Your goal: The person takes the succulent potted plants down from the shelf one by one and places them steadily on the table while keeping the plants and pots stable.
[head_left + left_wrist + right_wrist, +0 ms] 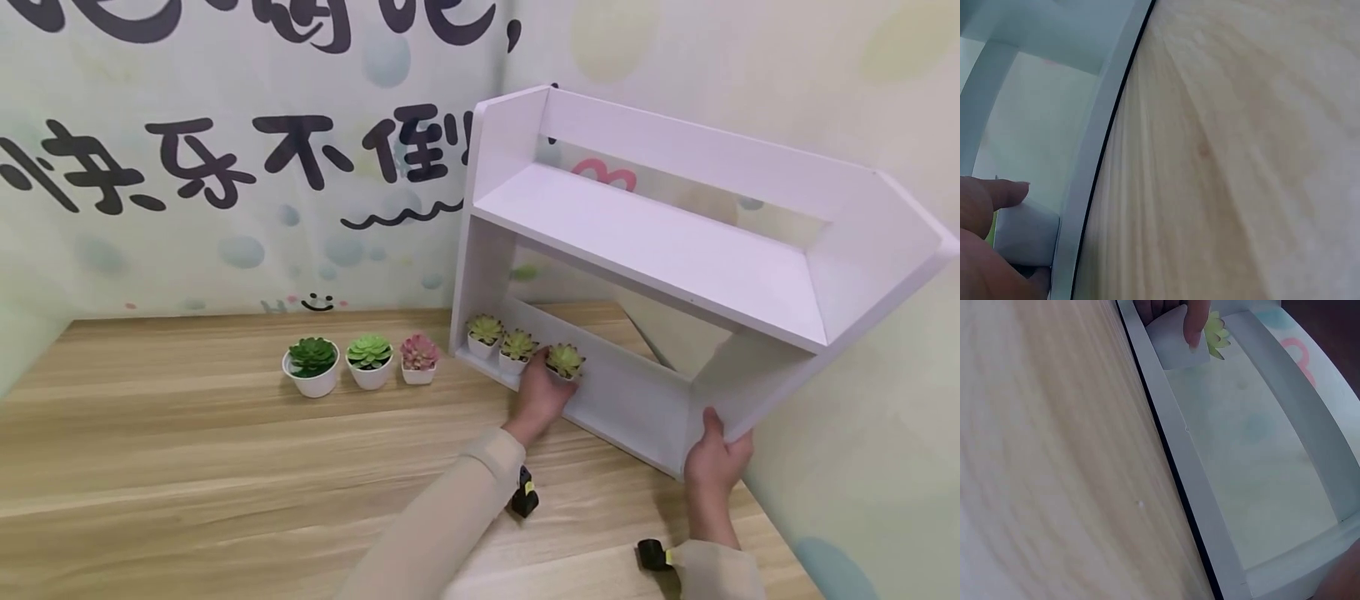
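Observation:
A white two-tier shelf (645, 229) stands at an angle on the wooden table. On its lower board, my left hand (542, 393) holds the white pot of a pale green succulent (566, 360) with reddish tips. Thumb and fingers lie on either side of that white pot (1027, 234) in the left wrist view. Two similar succulents, one in the middle (517, 347) and one at the left end (484, 333), stand in a row beside it. My right hand (717, 461) grips the front edge of the shelf's right side panel, low down, thumb on the inner face.
Left of the shelf, a dark green succulent (313, 365), a bright green one (370, 360) and a pink one (419, 358) stand in white pots on the table (225, 483). Behind is a printed wall covering (315, 250). Small black devices sit at both wrists.

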{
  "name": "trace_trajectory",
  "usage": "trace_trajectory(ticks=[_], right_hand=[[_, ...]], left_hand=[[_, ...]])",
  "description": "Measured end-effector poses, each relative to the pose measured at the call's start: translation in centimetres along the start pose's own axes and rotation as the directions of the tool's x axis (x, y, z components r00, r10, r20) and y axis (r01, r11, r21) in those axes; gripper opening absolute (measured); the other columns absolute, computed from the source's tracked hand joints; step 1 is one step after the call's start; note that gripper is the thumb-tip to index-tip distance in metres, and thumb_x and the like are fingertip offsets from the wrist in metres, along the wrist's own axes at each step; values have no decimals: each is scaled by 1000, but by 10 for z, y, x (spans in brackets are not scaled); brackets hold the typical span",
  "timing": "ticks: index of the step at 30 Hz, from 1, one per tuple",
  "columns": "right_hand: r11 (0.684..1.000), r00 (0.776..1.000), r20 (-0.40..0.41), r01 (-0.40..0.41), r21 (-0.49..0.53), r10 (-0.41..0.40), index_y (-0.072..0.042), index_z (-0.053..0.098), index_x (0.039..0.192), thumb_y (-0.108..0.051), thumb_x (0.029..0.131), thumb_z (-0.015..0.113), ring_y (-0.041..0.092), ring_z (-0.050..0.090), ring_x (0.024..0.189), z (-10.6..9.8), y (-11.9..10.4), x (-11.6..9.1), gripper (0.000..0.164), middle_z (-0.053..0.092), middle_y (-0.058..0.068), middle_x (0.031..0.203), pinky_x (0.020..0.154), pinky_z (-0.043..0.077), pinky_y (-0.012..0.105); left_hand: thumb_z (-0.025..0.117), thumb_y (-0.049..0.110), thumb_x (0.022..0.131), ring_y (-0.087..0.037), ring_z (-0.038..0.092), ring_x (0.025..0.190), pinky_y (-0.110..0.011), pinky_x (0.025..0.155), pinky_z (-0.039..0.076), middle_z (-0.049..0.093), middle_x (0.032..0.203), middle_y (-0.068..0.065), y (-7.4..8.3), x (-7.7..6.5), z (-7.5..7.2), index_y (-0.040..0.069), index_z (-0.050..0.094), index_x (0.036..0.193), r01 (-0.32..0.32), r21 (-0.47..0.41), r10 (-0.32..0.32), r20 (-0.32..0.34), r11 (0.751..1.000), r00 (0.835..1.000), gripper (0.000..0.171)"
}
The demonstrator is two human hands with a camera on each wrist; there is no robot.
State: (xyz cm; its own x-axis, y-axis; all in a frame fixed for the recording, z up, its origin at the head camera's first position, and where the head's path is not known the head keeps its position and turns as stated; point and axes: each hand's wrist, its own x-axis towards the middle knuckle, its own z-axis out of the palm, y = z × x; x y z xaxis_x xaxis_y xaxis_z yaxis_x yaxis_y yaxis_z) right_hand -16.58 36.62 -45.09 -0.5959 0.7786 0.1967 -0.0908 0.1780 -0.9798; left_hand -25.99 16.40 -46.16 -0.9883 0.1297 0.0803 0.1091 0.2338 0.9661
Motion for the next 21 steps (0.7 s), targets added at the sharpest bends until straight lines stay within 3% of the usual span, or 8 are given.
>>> trace_trajectory(ticks=[5,12,17,21], right_hand=[[1000,1000,-10,0,0,0,-10,51,145,-26,103,52,21,50,129,0,0,-2,45,57,-2,131,118,35,29],[1000,1000,6,15,-1,-15,-12,49,147,-26,103,51,22,48,133,0,2,1,46,54,9,144,120,33,32],[1000,1000,19,9,-5,-9,-12,47,148,-27,104,50,24,48,134,1,2,0,47,52,15,147,121,34,35],[1000,1000,10,12,4,-12,-11,48,147,-26,103,51,22,49,131,2,2,-2,47,54,8,140,118,36,32]], left_hand=[[76,16,89,-37,52,136,-45,113,47,53,147,-23,-1,-1,-3,-3,42,148,-16,35,16,8,999,1000,71],[80,21,85,-33,60,127,-44,106,53,61,137,-20,4,-7,-9,-1,48,142,9,38,-9,13,999,1000,69],[84,28,81,-32,65,120,-43,101,55,66,132,-20,4,-14,-25,-2,50,142,9,64,-9,12,998,1000,75],[87,27,78,-33,64,120,-43,103,54,66,130,-21,4,-18,-41,-4,52,139,-22,78,20,26,997,999,77]])
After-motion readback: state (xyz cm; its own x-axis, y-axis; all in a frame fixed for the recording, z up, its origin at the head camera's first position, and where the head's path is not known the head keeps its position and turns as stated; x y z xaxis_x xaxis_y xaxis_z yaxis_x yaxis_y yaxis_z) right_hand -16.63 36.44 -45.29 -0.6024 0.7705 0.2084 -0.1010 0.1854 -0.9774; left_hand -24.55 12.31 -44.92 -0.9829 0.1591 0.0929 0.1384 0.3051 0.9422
